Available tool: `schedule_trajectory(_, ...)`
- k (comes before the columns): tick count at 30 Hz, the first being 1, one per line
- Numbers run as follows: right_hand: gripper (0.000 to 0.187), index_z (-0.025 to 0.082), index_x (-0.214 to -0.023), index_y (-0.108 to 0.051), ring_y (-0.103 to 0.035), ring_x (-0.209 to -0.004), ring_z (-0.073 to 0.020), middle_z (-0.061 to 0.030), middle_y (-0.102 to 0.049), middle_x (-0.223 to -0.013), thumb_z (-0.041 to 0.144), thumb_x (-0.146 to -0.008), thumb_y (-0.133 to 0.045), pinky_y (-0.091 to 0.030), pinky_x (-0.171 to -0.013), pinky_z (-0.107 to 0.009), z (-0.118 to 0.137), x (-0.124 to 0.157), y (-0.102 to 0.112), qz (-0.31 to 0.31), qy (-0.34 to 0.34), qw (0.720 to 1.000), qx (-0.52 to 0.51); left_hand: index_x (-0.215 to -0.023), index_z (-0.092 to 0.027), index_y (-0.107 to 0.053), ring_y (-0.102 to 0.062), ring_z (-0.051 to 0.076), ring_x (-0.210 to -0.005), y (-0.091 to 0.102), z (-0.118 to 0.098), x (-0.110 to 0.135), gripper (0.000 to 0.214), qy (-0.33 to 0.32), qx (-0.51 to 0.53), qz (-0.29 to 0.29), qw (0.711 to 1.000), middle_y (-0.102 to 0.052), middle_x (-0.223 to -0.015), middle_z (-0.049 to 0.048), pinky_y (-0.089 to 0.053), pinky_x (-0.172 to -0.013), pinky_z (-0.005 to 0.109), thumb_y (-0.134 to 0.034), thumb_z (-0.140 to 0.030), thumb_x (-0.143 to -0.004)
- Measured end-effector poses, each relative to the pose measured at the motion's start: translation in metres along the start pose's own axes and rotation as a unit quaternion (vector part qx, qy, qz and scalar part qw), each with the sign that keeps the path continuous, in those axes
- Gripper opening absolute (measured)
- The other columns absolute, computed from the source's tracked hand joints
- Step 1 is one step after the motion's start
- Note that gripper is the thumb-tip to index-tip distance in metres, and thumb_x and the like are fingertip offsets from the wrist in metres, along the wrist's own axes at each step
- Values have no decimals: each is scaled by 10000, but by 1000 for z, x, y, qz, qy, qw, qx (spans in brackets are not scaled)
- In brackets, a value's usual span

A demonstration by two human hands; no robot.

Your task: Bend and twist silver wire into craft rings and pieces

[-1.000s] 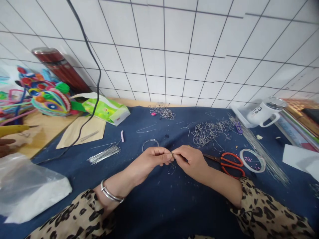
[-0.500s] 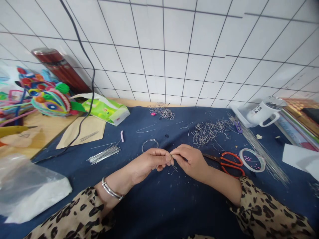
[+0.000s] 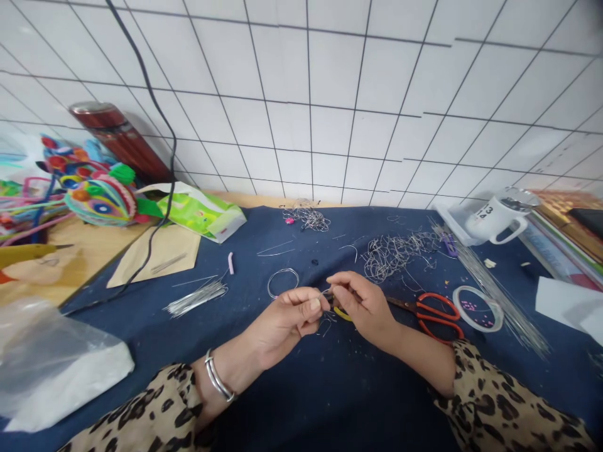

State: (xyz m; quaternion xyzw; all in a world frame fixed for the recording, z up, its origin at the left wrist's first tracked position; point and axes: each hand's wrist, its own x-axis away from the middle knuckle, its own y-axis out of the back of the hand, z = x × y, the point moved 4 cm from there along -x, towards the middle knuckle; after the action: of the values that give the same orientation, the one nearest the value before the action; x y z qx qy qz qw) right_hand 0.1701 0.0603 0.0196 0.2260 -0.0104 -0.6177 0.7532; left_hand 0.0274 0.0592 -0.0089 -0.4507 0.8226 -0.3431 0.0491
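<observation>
My left hand (image 3: 299, 314) is closed, thumb and fingers pinching a piece of thin wire (image 3: 323, 294). Close against it, my right hand (image 3: 365, 307) is wrapped round small pliers with a yellow handle (image 3: 342, 313); their dark tip meets the wire by my left fingertips, and most of the tool is hidden in the palm. Loose wire ends (image 3: 326, 326) show just below the fingers. Behind my left hand lies a coil of wire (image 3: 282, 282). Red-handled scissors (image 3: 438, 314) rest to the right of my right hand, blades partly hidden.
A wire tangle (image 3: 396, 254) and a smaller one (image 3: 308, 216) lie on the blue cloth (image 3: 292, 402). Cut wires (image 3: 198, 297) sit left; long wires (image 3: 502, 295) right, beside a round dish of pink beads (image 3: 478, 307). A white mug (image 3: 494, 216) stands back right. A black cable (image 3: 173, 144) hangs left.
Yellow-handled pliers now show in my right hand, where only pinching fingers were visible before. My left hand has turned slightly, its thumb lying more on top. The view has shifted a little.
</observation>
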Motion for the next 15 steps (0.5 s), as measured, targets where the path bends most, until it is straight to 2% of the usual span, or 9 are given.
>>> schedule_trajectory(3,249,200,-1066,-508,-572,-678,-107,-34,-586,-865,351,-908,-391,-475,-625,-245,-9,1,-1,-9,-60,994,-92,-742,-121,-622,-300,59,-538,1,-5,-1,121,-28,16,-19,999,-407,-614,-22,-247,-485,193,-620,-235,-783)
schedule_trajectory(6,287,178,-1015,-518,-564,-666,-107,-35,-573,-831,379,-922,-336,-465,-599,-242,-14,4,-6,5,-64,990,-129,-746,-134,-599,-350,66,-581,2,-7,-3,111,-44,45,-45,997,-437,-669,-12,-306,-536,188,-606,-232,-796)
schedule_trajectory(8,278,173,-997,-529,-555,-665,-109,-29,-572,-803,390,-903,-383,-455,-596,-237,-14,6,-11,31,-53,992,-110,-754,-141,-594,-381,72,-604,2,-7,-3,113,-43,59,-54,996,-444,-679,-11,-332,-563,190,-612,-247,-792)
schedule_trajectory(11,212,177,-924,-564,-543,-681,-117,-17,-585,-771,365,-843,-509,-440,-626,-237,-9,7,-14,56,-23,998,-27,-755,-145,-592,-409,79,-616,3,-5,-4,129,-32,69,-55,996,-456,-679,-8,-352,-584,196,-620,-266,-784)
schedule_trajectory(15,169,181,-836,-604,-545,-667,-110,-7,-597,-713,301,-859,-486,-426,-649,-231,-3,5,-10,49,0,999,21,-760,-133,-595,-407,72,-609,3,-1,-4,122,-18,76,-45,996,-471,-700,0,-351,-577,198,-609,-250,-793)
